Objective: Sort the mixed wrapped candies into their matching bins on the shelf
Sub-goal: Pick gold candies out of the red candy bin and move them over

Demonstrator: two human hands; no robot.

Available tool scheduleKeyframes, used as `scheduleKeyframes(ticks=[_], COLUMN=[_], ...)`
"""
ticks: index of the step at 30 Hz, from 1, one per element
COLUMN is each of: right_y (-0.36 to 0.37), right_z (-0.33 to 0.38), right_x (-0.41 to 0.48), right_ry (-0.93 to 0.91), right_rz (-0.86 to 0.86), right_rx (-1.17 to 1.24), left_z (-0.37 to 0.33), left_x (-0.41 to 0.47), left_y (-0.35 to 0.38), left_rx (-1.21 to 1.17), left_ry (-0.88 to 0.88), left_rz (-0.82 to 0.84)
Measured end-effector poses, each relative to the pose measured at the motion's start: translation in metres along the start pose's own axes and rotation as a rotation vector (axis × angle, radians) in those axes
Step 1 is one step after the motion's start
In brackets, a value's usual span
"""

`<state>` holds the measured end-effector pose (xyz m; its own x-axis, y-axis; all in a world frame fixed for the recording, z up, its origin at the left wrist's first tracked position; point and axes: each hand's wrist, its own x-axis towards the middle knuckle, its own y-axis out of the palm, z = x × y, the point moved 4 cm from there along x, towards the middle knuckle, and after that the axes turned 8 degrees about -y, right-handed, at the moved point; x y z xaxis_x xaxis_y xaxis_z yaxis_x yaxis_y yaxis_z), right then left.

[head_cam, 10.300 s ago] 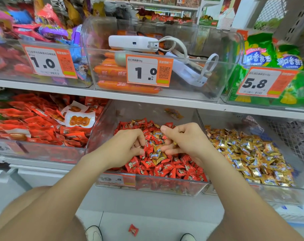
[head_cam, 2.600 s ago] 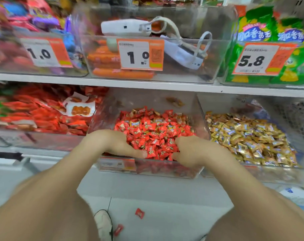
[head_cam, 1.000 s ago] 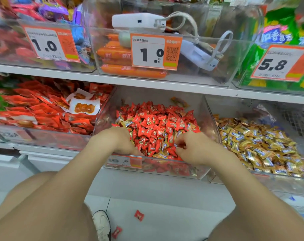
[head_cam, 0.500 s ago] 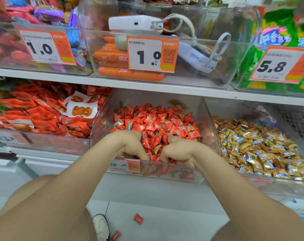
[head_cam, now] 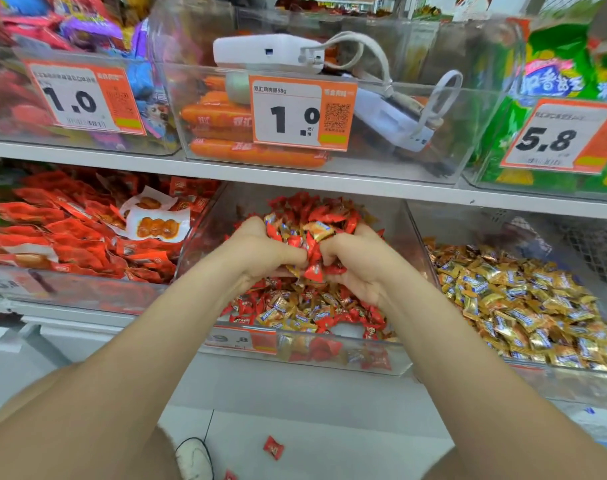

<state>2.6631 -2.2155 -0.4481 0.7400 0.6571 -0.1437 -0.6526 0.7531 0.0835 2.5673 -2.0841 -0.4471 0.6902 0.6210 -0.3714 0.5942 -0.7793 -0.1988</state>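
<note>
Holding a heaped load of candies [head_cam: 312, 233] between both grips, raised above the middle bin [head_cam: 330, 356].

Left grip [head_cam: 260, 251]: fingers curled round the load from 9 o'clock.
Right grip [head_cam: 361, 268]: fingers curled round it from 3 o'clock. My thumbs lie close together at the front, with a red piece hanging between them.

Load: mostly red wrappers, several gold ones among them.

Middle bin: red and gold pieces lie mixed across its bottom, directly under my grips.

At 3 o'clock, just beside it, the gold bin [head_cam: 524, 306] is filled with gold wrappers. At 9 o'clock, the red bin [head_cam: 87, 292] holds flat red packets.

At 12 o'clock, on the shelf [head_cam: 295, 174] above, I note a clear bin with orange sausages [head_cam: 226, 116], a white power bank [head_cam: 267, 51] resting on its rim, and a price tag [head_cam: 302, 114] reading 1.0.

At 6 o'clock, on the floor, lies one red stray [head_cam: 273, 447], with a white shoe [head_cam: 194, 459] near it.
</note>
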Motion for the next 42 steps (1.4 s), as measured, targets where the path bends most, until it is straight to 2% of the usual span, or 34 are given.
scheduleKeyframes(ticks=[3, 5, 7, 10, 13, 18, 20, 23, 26, 31, 34, 38, 42], right_y=[-0.006, -0.011, -0.013, -0.017, -0.027, -0.039, -0.039, -0.040, -0.043, -0.052, -0.041, -0.033, -0.041], right_z=[0.005, 0.003, 0.001, 0.001, 0.006, 0.020, 0.021, 0.017, 0.005, -0.004, -0.012, -0.012, -0.004], right_x=[0.011, 0.016, 0.015, 0.004, -0.007, -0.035, -0.040, -0.035, -0.027, -0.016, -0.016, -0.012, -0.012], right_ry=[-0.029, -0.084, -0.169, -0.279, -0.319, -0.374, -0.413, -0.492, -0.437, -0.333, -0.286, -0.321, -0.331], right_rz=[-0.019, -0.001, 0.059, 0.089, 0.091, 0.087, 0.031, 0.001, 0.055, -0.049, 0.020, -0.011, -0.054], right_rx=[-0.191, -0.499, -0.862, -1.178, -1.381, -1.546, -1.550, -1.422, -1.445, -1.397, -1.371, -1.316, -1.254], left_z=[-0.006, -0.006, -0.001, 0.006, 0.005, 0.007, 0.009, 0.016, 0.020, 0.017, 0.015, 0.028, 0.034], left_x=[0.003, 0.004, 0.007, 0.010, 0.006, -0.005, -0.008, -0.005, -0.004, -0.010, -0.014, -0.008, -0.003], left_y=[-0.006, -0.009, -0.008, -0.009, -0.016, -0.027, -0.032, -0.037, -0.038, -0.034, -0.032, -0.035, -0.030], left_rx=[0.292, 0.614, 0.826, 1.050, 1.096, 1.002, 0.997, 1.043, 1.072, 1.254, 1.267, 1.251, 1.211], left_ry=[0.094, 0.194, 0.311, 0.374, 0.375, 0.449, 0.473, 0.474, 0.486, 0.509, 0.457, 0.254, 0.278], left_rz=[-0.136, -0.209, -0.208, -0.183, -0.140, 0.001, 0.034, 0.013, -0.018, -0.132, -0.166, -0.058, -0.015])
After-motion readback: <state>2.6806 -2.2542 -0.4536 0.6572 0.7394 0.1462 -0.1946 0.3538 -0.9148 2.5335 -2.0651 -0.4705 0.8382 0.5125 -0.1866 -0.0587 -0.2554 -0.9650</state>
